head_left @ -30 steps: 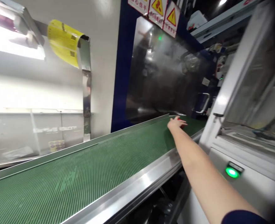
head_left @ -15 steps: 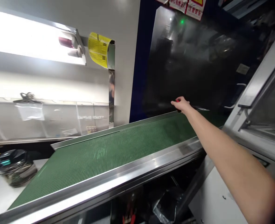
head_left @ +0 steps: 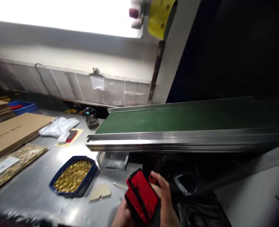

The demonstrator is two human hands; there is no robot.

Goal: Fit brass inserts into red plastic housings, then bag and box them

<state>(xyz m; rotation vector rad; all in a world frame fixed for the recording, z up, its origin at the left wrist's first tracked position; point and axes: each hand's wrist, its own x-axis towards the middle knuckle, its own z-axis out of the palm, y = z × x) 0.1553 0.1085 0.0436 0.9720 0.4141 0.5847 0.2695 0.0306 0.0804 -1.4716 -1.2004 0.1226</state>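
Observation:
Both my hands are at the bottom edge, holding a red, black-edged flat tray tilted on its edge. My right hand wraps its fingers over the tray's right side. My left hand grips it from below on the left; only part of that hand shows. The tray hangs over the steel table, just below the front end of the green conveyor belt.
A blue tray of gold pieces lies on the table left of my hands. Flat cardboard sheets, a bag of gold parts, white plastic wrap and a dark round object lie further left. A beige scrap sits nearby.
My right arm has pulled back from the far end of the belt down to the table side, bringing the red tray with it. My left hand has joined on the tray. The view swung left and down.

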